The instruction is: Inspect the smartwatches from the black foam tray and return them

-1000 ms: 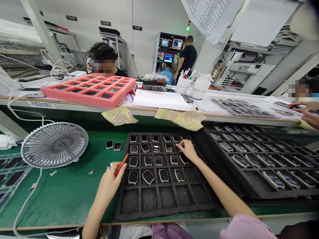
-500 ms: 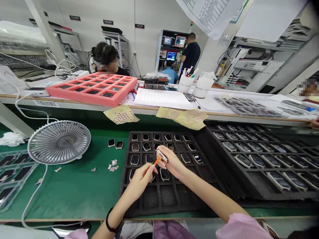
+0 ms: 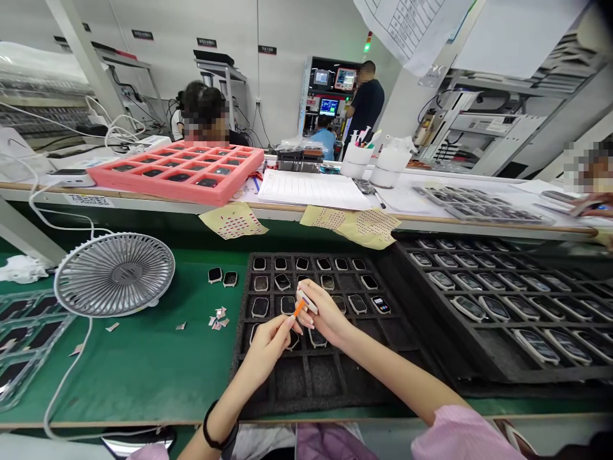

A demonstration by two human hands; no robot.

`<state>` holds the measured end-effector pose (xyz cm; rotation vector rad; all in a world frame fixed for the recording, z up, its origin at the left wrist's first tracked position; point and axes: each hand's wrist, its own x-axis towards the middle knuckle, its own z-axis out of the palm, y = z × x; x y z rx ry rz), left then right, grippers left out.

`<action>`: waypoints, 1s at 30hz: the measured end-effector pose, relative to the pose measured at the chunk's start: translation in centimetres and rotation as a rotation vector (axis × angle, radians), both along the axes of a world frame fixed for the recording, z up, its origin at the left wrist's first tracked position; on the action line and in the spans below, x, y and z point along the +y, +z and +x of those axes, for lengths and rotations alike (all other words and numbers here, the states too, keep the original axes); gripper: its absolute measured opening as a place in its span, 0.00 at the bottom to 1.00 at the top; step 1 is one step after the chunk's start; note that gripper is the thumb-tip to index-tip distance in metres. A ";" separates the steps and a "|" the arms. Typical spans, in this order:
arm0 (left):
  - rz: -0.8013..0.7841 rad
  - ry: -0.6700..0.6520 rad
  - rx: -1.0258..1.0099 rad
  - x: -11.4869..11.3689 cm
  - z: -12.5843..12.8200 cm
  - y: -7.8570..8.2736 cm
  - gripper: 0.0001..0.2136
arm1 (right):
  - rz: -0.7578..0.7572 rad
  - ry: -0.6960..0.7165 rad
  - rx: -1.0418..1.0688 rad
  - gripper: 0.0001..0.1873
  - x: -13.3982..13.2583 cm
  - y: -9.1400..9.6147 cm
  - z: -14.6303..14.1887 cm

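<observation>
Above the black foam tray (image 3: pixel 325 377), my right hand (image 3: pixel 328 313) is closed on a pale watch case (image 3: pixel 307 301), held on edge and partly covered by the fingers. My left hand (image 3: pixel 271 342) pinches a thin orange tool (image 3: pixel 299 308), whose far end meets the side of the watch case; its exact tip is too small to make out. Beneath both hands, several square watches sit in the tray's pockets, among them one with a lit screen (image 3: pixel 381 305). Two loose watches (image 3: pixel 223 277) lie on the green mat left of the tray.
A grey fan (image 3: pixel 115 273) stands on the left, its white cable running down the mat. Small foil scraps (image 3: pixel 218 318) lie near the tray. To the right is a second black tray (image 3: pixel 493 338) of watches. The shelf above bears a pink foam tray (image 3: pixel 225 195) and papers (image 3: pixel 311 190).
The watch case and my right hand have shifted slightly left, and the orange tool has tilted a little. A person's hand at the far right has moved over the shelf.
</observation>
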<state>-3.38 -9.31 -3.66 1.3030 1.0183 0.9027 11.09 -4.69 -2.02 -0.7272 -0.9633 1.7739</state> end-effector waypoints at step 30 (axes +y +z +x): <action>0.216 0.488 0.543 0.8 -8.7 -2.6 0.19 | 0.396 -0.454 -0.913 0.13 6.1 -5.0 9.5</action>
